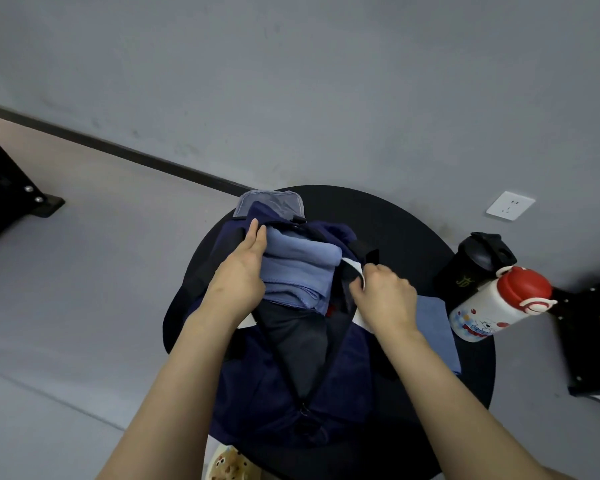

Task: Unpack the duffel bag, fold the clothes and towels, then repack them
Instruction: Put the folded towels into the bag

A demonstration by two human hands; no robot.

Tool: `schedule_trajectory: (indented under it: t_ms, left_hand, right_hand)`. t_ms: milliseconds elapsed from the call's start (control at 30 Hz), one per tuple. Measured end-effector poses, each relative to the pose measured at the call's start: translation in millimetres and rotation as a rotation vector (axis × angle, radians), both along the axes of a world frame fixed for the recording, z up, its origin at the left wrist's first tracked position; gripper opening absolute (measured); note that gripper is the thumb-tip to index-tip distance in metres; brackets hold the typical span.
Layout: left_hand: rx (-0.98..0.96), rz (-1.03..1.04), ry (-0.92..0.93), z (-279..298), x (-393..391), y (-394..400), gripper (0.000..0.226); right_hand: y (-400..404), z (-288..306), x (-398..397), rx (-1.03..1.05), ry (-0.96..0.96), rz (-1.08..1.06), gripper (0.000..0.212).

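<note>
A dark blue duffel bag (291,375) sits open on the round black counter (413,230). The left hand (238,271) lies flat on folded blue clothes (298,268) inside it. The right hand (383,296) has its grip tight on the bag's edge.

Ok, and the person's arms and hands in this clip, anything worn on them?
Both forearms are bare as far as the frame shows: no sleeves in view. The left hand and right hand wear no gloves, and no watch, bracelet or ring is visible.
</note>
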State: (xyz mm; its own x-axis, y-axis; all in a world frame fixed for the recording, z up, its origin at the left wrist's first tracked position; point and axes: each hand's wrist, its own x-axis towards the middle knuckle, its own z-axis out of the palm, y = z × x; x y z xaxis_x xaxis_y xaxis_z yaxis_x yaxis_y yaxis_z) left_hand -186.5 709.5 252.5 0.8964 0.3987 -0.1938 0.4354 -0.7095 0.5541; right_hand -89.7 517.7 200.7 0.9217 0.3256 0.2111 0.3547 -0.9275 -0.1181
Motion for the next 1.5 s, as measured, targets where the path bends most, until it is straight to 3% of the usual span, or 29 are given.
schedule_trajectory:
  t_ms: [300,467,567,767,867,967,1200,1333,1400,1500]
  left_hand:
    - [-0.079,0.033,-0.111,10.2,-1.2,-0.4,0.087]
    - [-0.094,0.018,-0.121,6.0,2.4,-3.0,0.087]
    - [-0.100,0.009,-0.139,3.5,3.7,-2.9,0.087]
    - [-0.108,-0.004,-0.141,0.6,5.6,0.1,0.085]
    - [-0.133,0.007,-0.134,-0.5,5.8,1.4,0.086]
    - [-0.122,0.010,-0.129,-0.9,6.5,1.7,0.086]
    - [-0.109,0.011,-0.119,2.0,5.9,0.3,0.087]
    - [-0.119,0.005,-0.134,2.4,5.4,0.1,0.087]
    - [-0.105,-0.001,-0.137,2.7,4.5,-0.6,0.085]
    - [-0.085,-0.014,-0.124,2.1,4.9,-0.4,0.084]
  right_hand:
    - [-13.9,31.4,1.5,0.079,-0.009,-0.070,0.018]
    - [24.5,6.7,-16.3,0.237,-0.194,0.469,0.015]
    - [59.8,-11.2,-11.4,0.187,-0.079,0.553,0.045]
    - [100.6,-26.4,13.6,-0.115,0.293,0.478,0.068]
    - [95.7,-39.7,14.6,-0.148,0.435,0.478,0.085]
    - [91.1,-46.7,14.5,-0.207,0.458,0.533,0.097]
    - [101.5,-29.3,15.9,-0.310,0.465,0.551,0.075]
    - [81.8,-31.1,8.7,-0.348,0.427,0.602,0.075]
    - [76.9,-33.4,6.2,-0.297,0.463,0.612,0.077]
    - [85.7,-28.2,8.3,-0.083,0.469,0.561,0.062]
